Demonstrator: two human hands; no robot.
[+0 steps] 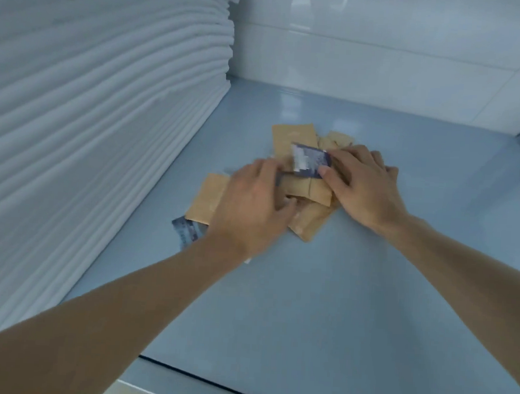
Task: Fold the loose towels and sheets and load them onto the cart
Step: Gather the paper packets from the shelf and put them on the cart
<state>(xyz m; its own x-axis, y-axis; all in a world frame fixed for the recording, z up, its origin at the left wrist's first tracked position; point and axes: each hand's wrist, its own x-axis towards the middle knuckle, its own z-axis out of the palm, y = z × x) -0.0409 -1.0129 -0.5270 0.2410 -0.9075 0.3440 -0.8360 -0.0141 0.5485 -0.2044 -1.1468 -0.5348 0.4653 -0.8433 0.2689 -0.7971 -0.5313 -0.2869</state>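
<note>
A tall stack of folded white sheets (100,101) fills the left side of a grey-blue shelf (353,294). Near the back of the shelf lies a small heap of tan paper packets (289,137). My left hand (252,205) lies over the left part of the heap, its fingers curled round packets. My right hand (363,185) comes in from the right and pinches a dark blue packet (311,162) on top of the heap between thumb and fingers. The picture is blurred around both hands.
Another dark blue packet (186,232) sticks out from under my left wrist. White tiled wall (383,52) closes the back of the shelf. The shelf's front edge (211,382) runs across the bottom of the view.
</note>
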